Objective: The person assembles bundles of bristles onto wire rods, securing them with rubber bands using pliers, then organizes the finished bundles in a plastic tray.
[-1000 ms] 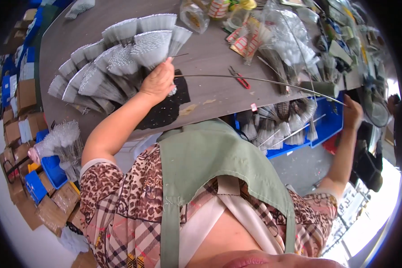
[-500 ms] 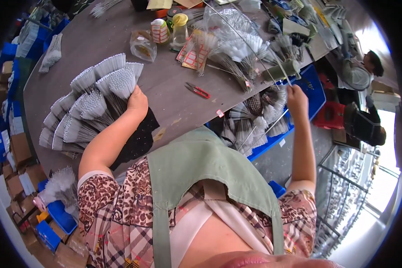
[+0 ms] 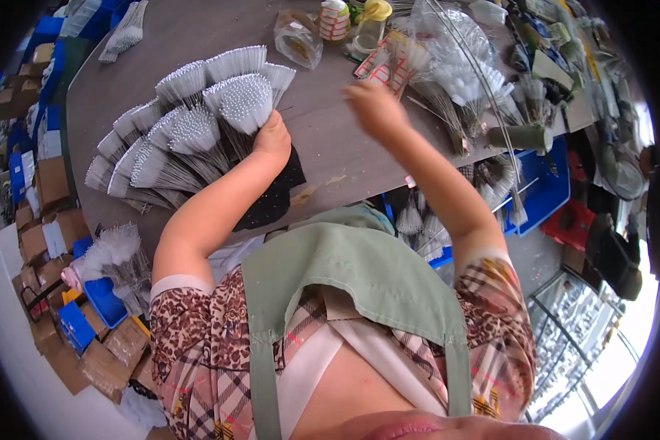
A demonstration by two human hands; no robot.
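Note:
Fanned bundles of thin wires with white bead tips (image 3: 198,125) lie on the grey table (image 3: 330,161). My left hand (image 3: 273,139) rests where their stems converge, on a black mat (image 3: 275,198), with its fingers curled around the stem ends of the nearest bundle (image 3: 246,103). My right hand (image 3: 374,110) is raised over the middle of the table and is blurred. It is next to a red and white packet (image 3: 381,66). Whether it holds anything is not visible.
Clear bags of wire stems (image 3: 455,66), a small jar (image 3: 334,18) and a plastic bag (image 3: 298,38) crowd the far side. A blue bin (image 3: 543,191) with more bundles hangs at the table's right edge. Cardboard boxes (image 3: 44,242) and blue bins (image 3: 103,301) stand on the floor at left.
My right hand has swung from the blue bin at the right edge up over the middle of the table. The long wire it held a second ago is gone from view. My left hand stayed put.

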